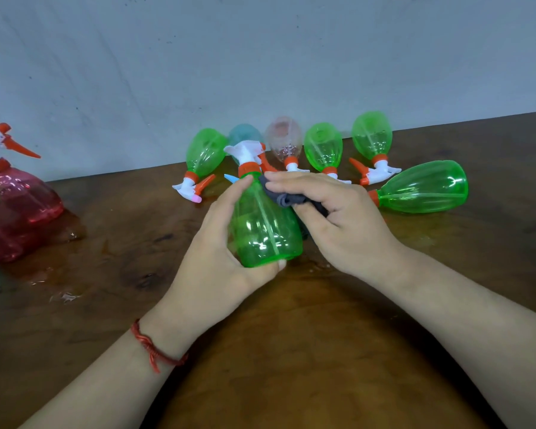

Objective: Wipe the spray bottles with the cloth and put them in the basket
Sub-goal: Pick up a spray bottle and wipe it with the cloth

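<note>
The job looks about midway. The left hand [226,243] grips a green spray bottle [265,230] upright above the wooden table [291,351], its fingers curled round the smooth, ribbed, translucent body. The right hand [338,218] pinches a soft dark grey cloth [287,199] against the bottle's shoulder. Six more bottles [421,187] lie tipped near the wall, seemingly unwiped. Red bottles [25,196] stand at the left edge; whether a basket holds them cannot be told.
</note>
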`<state>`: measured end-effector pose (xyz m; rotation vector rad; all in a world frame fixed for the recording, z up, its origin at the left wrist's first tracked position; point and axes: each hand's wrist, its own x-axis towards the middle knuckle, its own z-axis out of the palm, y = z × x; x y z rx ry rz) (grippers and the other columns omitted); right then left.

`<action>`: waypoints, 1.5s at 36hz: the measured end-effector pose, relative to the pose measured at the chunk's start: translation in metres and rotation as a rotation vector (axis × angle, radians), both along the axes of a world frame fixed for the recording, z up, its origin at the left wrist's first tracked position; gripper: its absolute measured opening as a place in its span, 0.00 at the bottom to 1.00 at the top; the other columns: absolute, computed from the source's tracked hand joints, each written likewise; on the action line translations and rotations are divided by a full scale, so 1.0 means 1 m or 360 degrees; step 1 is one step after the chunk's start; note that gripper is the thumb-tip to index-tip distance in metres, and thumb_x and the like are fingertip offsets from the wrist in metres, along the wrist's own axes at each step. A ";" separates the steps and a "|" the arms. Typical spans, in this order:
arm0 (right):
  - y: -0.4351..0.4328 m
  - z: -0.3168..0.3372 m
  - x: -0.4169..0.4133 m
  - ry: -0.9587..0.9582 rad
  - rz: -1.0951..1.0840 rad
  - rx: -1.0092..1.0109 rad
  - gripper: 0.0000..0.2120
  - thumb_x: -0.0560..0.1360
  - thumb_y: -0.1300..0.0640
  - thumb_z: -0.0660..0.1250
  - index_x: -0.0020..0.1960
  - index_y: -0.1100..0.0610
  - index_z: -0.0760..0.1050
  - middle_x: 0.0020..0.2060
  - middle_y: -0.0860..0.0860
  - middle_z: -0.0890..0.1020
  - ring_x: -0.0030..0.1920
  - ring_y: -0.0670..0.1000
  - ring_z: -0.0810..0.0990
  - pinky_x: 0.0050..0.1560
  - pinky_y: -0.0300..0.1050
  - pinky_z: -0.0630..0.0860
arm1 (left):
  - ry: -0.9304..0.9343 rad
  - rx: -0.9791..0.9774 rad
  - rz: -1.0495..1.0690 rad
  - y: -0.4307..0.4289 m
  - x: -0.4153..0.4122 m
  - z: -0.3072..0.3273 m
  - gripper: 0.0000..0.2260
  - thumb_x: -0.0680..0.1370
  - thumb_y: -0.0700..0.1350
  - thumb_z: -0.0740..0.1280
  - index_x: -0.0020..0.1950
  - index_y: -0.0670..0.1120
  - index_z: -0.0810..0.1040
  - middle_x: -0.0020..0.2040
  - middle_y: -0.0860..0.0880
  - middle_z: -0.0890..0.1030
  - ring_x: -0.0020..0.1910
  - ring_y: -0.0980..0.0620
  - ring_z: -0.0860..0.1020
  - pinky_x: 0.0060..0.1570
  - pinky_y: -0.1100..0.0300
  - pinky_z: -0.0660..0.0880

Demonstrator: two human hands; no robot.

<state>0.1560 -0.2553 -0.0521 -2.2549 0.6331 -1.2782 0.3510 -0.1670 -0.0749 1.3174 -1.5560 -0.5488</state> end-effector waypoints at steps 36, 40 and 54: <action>0.002 0.001 -0.001 0.0012 -0.0017 -0.0197 0.22 0.78 0.75 0.64 0.65 0.59 0.84 0.66 0.48 0.83 0.70 0.44 0.79 0.74 0.46 0.72 | -0.0022 -0.0029 0.0038 0.002 0.001 0.003 0.50 0.68 0.47 0.86 0.84 0.60 0.63 0.80 0.51 0.72 0.78 0.45 0.73 0.74 0.39 0.73; -0.004 0.002 -0.002 -0.0104 0.0021 0.0080 0.19 0.81 0.73 0.64 0.66 0.58 0.83 0.65 0.46 0.84 0.70 0.41 0.78 0.74 0.40 0.70 | -0.0239 -0.0079 -0.0019 0.006 -0.005 0.004 0.51 0.69 0.44 0.86 0.85 0.56 0.62 0.80 0.53 0.70 0.78 0.47 0.72 0.74 0.42 0.73; -0.008 0.001 -0.001 -0.0338 0.0147 0.0543 0.17 0.83 0.71 0.63 0.64 0.59 0.84 0.62 0.47 0.86 0.66 0.42 0.81 0.68 0.36 0.73 | 0.0081 0.0067 -0.0165 0.012 -0.011 0.011 0.49 0.70 0.34 0.83 0.84 0.57 0.63 0.78 0.58 0.74 0.76 0.53 0.75 0.74 0.46 0.74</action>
